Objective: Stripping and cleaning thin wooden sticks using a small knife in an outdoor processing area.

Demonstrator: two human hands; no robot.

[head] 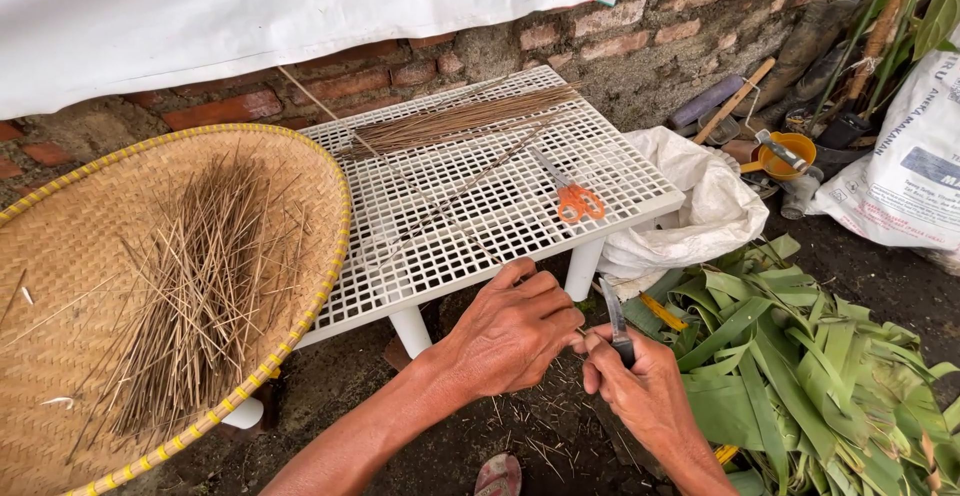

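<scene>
Head view: left hand [515, 331] fingers curled, pinching a thin stick [480, 241] near the table's near edge, steadying it for the blade; right hand [640, 386] fist closed round a small knife [614, 318], blade up; white grid table [480, 196] carries orange scissors [575, 198] and a stick bundle [460, 121]; woven tray [60, 256] of cut sticks left; green leaves [800, 376] crowd the right.

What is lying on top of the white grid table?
On the white grid table lie a bundle of thin brown sticks, a few loose long sticks and orange-handled scissors. The woven tray overlaps its left edge, hiding whatever lies there.
</scene>
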